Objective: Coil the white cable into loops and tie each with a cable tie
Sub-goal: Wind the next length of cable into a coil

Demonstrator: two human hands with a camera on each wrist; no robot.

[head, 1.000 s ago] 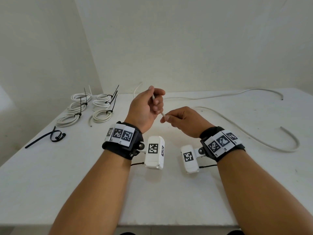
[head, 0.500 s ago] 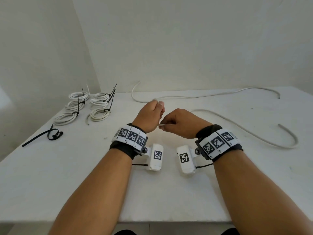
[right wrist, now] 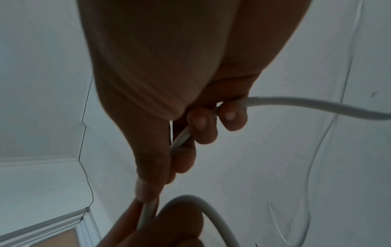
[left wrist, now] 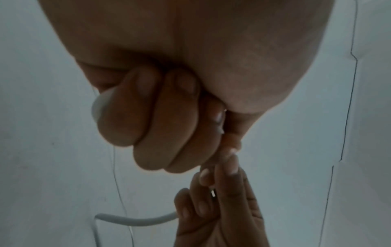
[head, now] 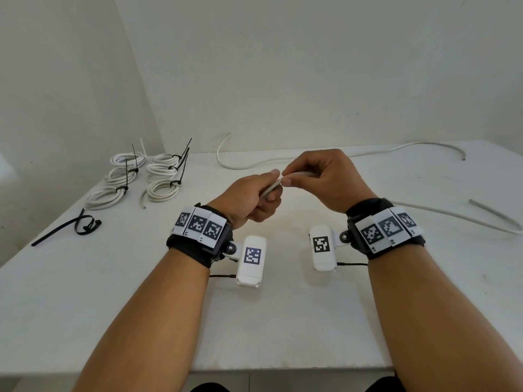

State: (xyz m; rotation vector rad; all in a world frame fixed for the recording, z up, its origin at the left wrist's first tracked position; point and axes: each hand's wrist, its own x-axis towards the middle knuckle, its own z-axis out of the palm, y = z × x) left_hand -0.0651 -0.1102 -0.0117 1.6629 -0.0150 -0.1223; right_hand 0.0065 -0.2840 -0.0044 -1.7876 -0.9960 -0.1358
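Observation:
Both hands meet above the middle of the white table [head: 85, 306], each gripping the white cable [head: 272, 188]. My left hand [head: 254, 196] is a fist round the cable [left wrist: 97, 105], thumb pressing it on top. My right hand [head: 319, 179] pinches the same cable [right wrist: 182, 135] between thumb and curled fingers, right beside the left thumb. From the right hand the cable [right wrist: 317, 107] runs off to the side. Its loose length trails over the table on the right [head: 452, 216].
Several coiled white bundles [head: 164, 189], each bound with a black tie, lie at the back left. A loose black cable tie [head: 82, 224] lies near the left edge. A second white cable [head: 311, 159] snakes along the back wall.
Both hands rose and moved away from me with the cable. The right hand shifted up against the left thumb, and a curve of cable now passes between them.

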